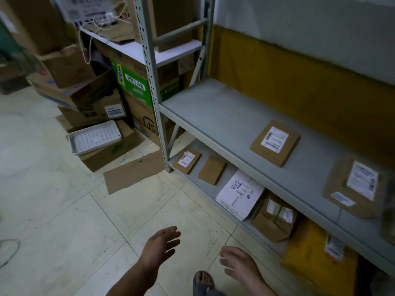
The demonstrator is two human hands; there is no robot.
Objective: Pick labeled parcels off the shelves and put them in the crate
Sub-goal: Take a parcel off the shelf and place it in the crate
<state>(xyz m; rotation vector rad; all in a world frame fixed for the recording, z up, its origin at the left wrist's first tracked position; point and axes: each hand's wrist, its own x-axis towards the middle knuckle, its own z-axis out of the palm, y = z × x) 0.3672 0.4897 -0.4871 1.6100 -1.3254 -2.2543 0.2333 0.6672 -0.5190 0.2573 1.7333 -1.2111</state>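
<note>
A pale tiled floor (64, 210) runs under grey metal shelves (213, 116) that stand ahead and to the right of both my hands. My left hand (159, 244) and right hand (239, 263) hang low over the tiles, fingers spread and loose, holding nothing. The parcels all lie on the shelf side. On the bottom shelf a brown labelled parcel (274, 216) sits just ahead and right of my right hand, with a white box (240, 194) beside it. Higher up, a flat labelled parcel (274, 143) lies on the middle shelf, its long side running back toward the wall. My right hand is nearer to every parcel. What I take for the crate (95, 137), white plastic, sits on cardboard boxes (111, 154) well ahead and left of my left hand.
</note>
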